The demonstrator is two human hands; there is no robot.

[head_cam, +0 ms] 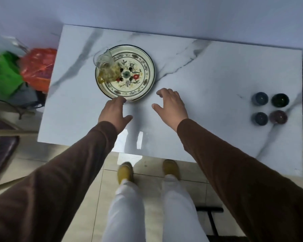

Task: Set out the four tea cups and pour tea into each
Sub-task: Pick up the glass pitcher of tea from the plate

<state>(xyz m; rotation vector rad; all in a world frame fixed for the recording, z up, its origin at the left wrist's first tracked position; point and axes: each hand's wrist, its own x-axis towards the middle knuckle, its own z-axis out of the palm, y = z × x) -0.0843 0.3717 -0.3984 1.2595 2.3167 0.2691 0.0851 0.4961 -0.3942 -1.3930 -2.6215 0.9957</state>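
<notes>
A glass pitcher holding yellowish tea stands on the left part of a round floral plate on the white marble table. Several small dark tea cups sit grouped at the table's right end: a blue cup, a green cup, another blue cup and a purple cup. My left hand hovers at the plate's near rim, fingers apart, holding nothing. My right hand is spread above the tabletop just right of the plate, also holding nothing. Both sleeves are brown.
Left of the table lie a green bag and a red-orange plastic bag. A dark tray shows at the far left edge. My feet in yellow shoes stand on the tiled floor at the table's near edge.
</notes>
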